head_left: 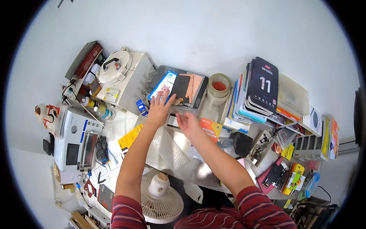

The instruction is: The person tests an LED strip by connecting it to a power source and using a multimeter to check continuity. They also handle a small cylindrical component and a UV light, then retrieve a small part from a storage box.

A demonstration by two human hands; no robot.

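Note:
My left hand (159, 107) reaches forward with fingers spread, its tips touching a white-and-blue flat box (164, 83) that lies on a pile of dark and brown flat phone parts (188, 87). My right hand (187, 124) hovers just to the right and nearer me, fingers loosely apart, holding nothing, beside an orange card pack (210, 129). A sheet of bubble wrap (169, 147) lies on the bench under my forearms.
A white machine with a round lid (120, 74) stands at the left, a white box-shaped device with a screen (76, 139) nearer me. A tape roll (219, 86), stacked phone-screen boxes (259, 91), small parts trays (267, 149) and a small fan (160, 196) crowd the bench.

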